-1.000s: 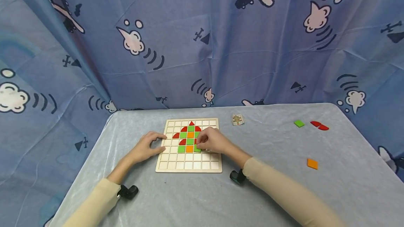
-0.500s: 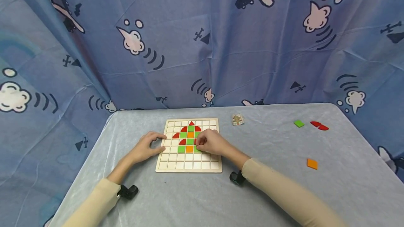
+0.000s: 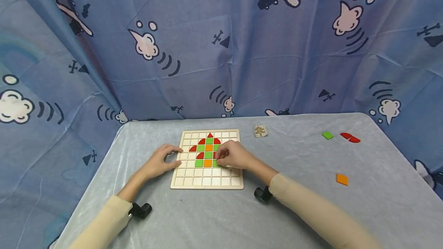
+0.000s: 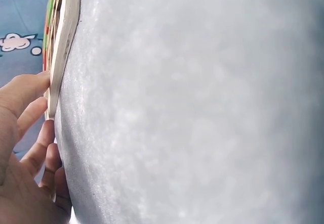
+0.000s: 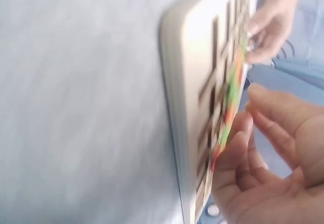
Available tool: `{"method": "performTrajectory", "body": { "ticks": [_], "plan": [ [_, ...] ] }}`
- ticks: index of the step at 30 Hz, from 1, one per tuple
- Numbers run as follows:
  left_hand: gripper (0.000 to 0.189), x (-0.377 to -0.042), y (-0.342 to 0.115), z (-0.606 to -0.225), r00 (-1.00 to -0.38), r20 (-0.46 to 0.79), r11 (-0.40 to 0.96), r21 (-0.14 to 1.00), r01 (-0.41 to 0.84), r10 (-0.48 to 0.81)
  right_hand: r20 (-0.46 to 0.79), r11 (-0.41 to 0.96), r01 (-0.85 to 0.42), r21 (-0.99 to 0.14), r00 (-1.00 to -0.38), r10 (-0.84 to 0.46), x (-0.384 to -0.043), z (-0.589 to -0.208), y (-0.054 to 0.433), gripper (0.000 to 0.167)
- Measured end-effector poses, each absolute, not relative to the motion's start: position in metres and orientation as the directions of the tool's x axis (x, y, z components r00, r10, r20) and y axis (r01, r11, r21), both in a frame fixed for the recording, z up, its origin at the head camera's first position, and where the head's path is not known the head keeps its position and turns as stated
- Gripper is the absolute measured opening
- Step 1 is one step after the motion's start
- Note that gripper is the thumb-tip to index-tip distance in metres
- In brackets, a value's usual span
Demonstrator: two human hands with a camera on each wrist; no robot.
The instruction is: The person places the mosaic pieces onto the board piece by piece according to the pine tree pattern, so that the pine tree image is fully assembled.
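Note:
A pale wooden grid board (image 3: 206,183) lies on the table, with green, orange and red tiles set in its cells in a stepped shape topped by a red triangle (image 3: 210,135). My left hand (image 3: 160,161) rests against the board's left edge, thumb and forefinger spread apart; the left wrist view shows fingertips (image 4: 44,80) touching that edge. Over the right part of the pattern, my right hand (image 3: 233,154) has its fingers bent and pinches a green square tile (image 3: 215,163), partly hidden by the fingertips. In the right wrist view the right hand (image 5: 268,143) is close above the board.
A small patterned card (image 3: 261,131) lies right of the board. Farther right are a green tile (image 3: 327,135), two red quarter-round tiles (image 3: 350,137) and an orange square tile (image 3: 342,179). A blue printed curtain (image 3: 277,64) hangs behind the grey-covered table (image 3: 294,218).
The green tile under my right fingertips has turned slightly and now lies straighter in its row. My right hand has shifted only a little; the left hand stays where it was.

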State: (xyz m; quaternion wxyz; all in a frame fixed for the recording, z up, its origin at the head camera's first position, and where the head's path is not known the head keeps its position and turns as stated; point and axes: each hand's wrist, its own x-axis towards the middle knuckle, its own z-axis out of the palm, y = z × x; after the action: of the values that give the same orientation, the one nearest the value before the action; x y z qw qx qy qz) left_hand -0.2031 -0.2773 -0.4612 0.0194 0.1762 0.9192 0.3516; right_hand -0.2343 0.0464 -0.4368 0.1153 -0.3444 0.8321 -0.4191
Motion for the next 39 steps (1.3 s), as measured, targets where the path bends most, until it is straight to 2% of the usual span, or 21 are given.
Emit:
{"method": "performTrajectory", "body": {
  "ticks": [3, 6, 12, 20, 29, 39],
  "plan": [
    [0.037, -0.203, -0.278, -0.461, -0.938, 0.085, 0.690, 0.656, 0.306, 0.335, 0.115, 0.365, -0.479, -0.798, -0.715, -0.689, -0.239, -0.433, 0.062, 0.004],
    [0.037, -0.203, -0.278, -0.461, -0.939, 0.080, 0.689, 0.659, 0.301, 0.334, 0.125, 0.352, -0.478, -0.805, -0.716, -0.687, -0.244, -0.429, 0.086, 0.010],
    [0.037, -0.203, -0.278, -0.461, -0.939, 0.079, 0.690, 0.658, 0.301, 0.334, 0.154, 0.392, -0.467, -0.792, -0.775, -0.613, -0.254, -0.426, 0.150, 0.018],
    [0.037, -0.203, -0.279, -0.461, -0.936, 0.092, 0.683, 0.660, 0.313, 0.340, 0.150, 0.501, -0.406, -0.764, -0.868, -0.474, -0.262, -0.425, 0.247, 0.020],
    [0.038, -0.204, -0.279, -0.462, -0.932, 0.095, 0.675, 0.665, 0.320, 0.349, 0.073, 0.692, -0.209, -0.691, -0.972, -0.221, -0.268, -0.427, 0.351, 0.038],
    [0.037, -0.205, -0.280, -0.464, -0.930, 0.102, 0.675, 0.661, 0.328, 0.352, 0.054, 0.688, -0.042, -0.724, -0.999, -0.004, -0.270, -0.436, 0.411, 0.056]
  ]
}}
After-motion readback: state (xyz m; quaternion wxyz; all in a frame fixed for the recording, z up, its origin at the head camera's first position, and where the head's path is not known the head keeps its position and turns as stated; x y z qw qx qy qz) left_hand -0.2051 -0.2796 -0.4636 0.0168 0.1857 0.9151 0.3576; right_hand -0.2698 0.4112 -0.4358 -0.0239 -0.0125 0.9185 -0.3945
